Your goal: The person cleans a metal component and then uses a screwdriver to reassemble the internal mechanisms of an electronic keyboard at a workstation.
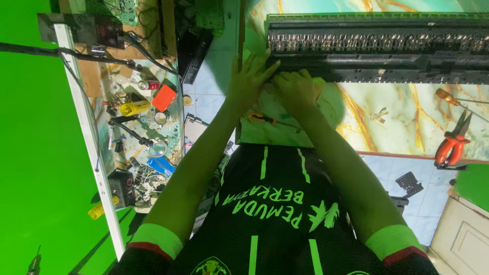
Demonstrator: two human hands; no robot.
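A marbled green-and-gold counter (pixel 407 122) fills the upper right of the frame, over pale floor tiles (pixel 214 66). Along the top lies a long black device (pixel 377 48) with rows of metal parts. The left hand (pixel 249 76) rests spread-fingered against its lower left edge; the right hand (pixel 295 89) is curled shut just beside it. Red-handled pliers (pixel 451 145) lie far right, and a cluttered shelf (pixel 147 127) stands left.

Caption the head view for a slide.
Both hands, left and right, press on a long black electronic assembly on a marbled table.
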